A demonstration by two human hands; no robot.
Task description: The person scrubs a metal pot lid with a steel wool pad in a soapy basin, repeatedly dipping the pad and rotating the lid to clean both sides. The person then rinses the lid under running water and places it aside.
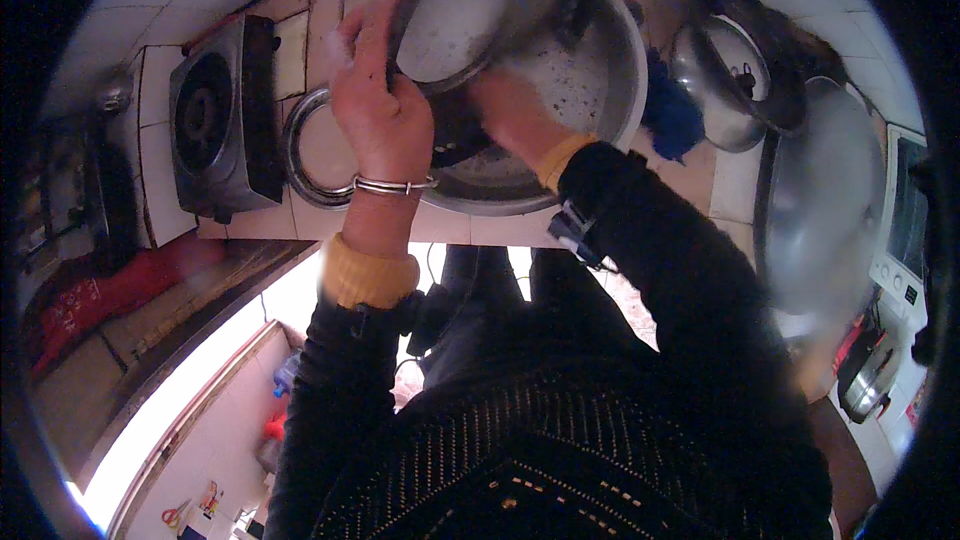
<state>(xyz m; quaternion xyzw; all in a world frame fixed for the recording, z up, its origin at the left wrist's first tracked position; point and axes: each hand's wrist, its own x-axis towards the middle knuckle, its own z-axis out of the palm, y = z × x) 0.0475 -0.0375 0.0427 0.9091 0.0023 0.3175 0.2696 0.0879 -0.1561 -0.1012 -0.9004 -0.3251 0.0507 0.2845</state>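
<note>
My left hand (382, 105), with a metal bangle at the wrist, grips the edge of a tilted metal pot (450, 22). The pot's round pale face is turned partly toward me, and its upper part is blurred. Beneath it stands a wide metal basin (634, 82) whose pale inside bears dark specks. Over the basin, my right hand (514, 109) reaches in against the underside of the pot. Its fingers are blurred and partly hidden, so whether they hold anything does not show. A round metal-rimmed vessel (322, 154) sits just left of the basin.
To the left is a single gas burner (214, 120) on the tiled counter. A dark blue cloth (671, 109) lies right of the basin, beside a metal lid with a knob (742, 79). Farther right are a large metal dome (825, 187) and a white appliance (896, 270).
</note>
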